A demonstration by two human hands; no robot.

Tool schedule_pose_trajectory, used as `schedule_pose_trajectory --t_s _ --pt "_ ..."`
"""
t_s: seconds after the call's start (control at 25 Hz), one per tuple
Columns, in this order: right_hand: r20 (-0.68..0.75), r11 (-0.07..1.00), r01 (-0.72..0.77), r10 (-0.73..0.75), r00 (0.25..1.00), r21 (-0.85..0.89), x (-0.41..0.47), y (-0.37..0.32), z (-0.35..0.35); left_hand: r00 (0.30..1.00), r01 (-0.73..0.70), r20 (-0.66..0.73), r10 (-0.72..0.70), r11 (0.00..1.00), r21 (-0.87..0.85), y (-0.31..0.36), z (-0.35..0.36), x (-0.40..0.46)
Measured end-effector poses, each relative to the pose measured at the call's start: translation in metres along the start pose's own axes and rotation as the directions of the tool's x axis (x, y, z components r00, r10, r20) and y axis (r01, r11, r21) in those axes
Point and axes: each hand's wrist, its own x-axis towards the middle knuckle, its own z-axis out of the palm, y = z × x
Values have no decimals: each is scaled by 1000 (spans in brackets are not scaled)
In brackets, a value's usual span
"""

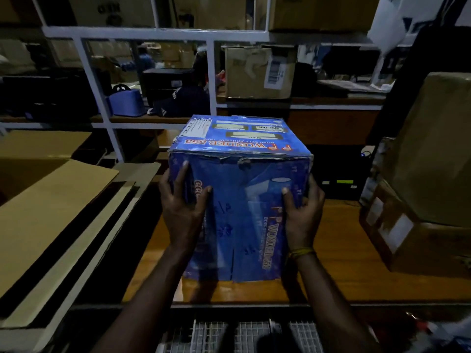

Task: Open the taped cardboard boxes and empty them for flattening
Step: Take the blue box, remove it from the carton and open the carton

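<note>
One blue printed cardboard box [239,197] upright on the wooden surface [344,263], flaps closed, top edge scuffed and creased, two hands clamped on its sides, left grip [182,202] and right grip [302,210], flattened cardboard sheets [51,205] at left, two brown boxes [420,200] stacked at right

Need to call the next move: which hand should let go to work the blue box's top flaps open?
Probably either: left hand and right hand grip the blue box alike, at opposite sides.
</note>
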Motion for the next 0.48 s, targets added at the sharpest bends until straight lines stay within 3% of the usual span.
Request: schedule_pose_trajectory --t_s 0.08,0.28,0.36,0.48 --pt "0 1000 -23 23 1000 5 -8 19 6 999 4 44 -5 1000 30 -18 2 -12" --pt "158 957 -289 284 946 11 -58 72 12 972 38 225 -70 989 142 -75 3 -66" --pt "148 937 -346 349 925 -49 -76 82 14 949 51 298 -105 982 183 -85 0 -82" --pt "46 943 -312 319 947 -118 -83 67 22 959 37 268 -94 977 209 -78 0 -79"
